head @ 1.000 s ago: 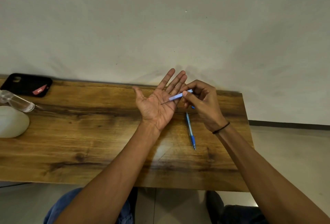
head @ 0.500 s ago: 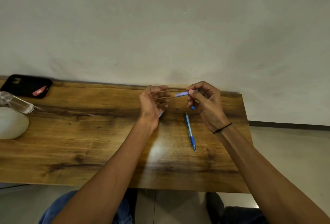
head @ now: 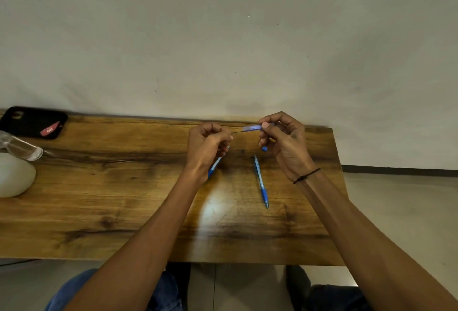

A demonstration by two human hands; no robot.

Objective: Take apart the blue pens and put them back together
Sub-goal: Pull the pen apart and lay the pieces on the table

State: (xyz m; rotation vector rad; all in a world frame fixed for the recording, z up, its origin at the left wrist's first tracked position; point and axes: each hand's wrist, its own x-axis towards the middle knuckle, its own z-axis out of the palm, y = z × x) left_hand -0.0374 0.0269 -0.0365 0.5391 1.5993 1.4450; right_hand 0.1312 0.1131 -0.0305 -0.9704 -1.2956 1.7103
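STEP: withdraw refill from pen barrel | RIGHT: right hand (head: 285,142) fingers pinch barrel (head: 252,128) above surface (head: 124,186) | LEFT: left hand (head: 208,145) fingers pinch thin refill (head: 237,131), also hold pen part (head: 215,164) | SECOND PEN: whole pen (head: 260,181) lies on surface | METHOD: pull straight along axis; avoid bending refill.

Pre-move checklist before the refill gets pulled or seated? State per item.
1. Right hand pinches the barrel piece: ok.
2. Left hand pinches the thin refill end: looks so; contact hidden, cannot tell.
3. Refill in line with the barrel piece: ok.
4. Other barrel half kept under the left hand: ok.
5. Small blue part secure in right fingers: cannot tell.
6. Second pen lies whole on the table, apart from both hands: ok.
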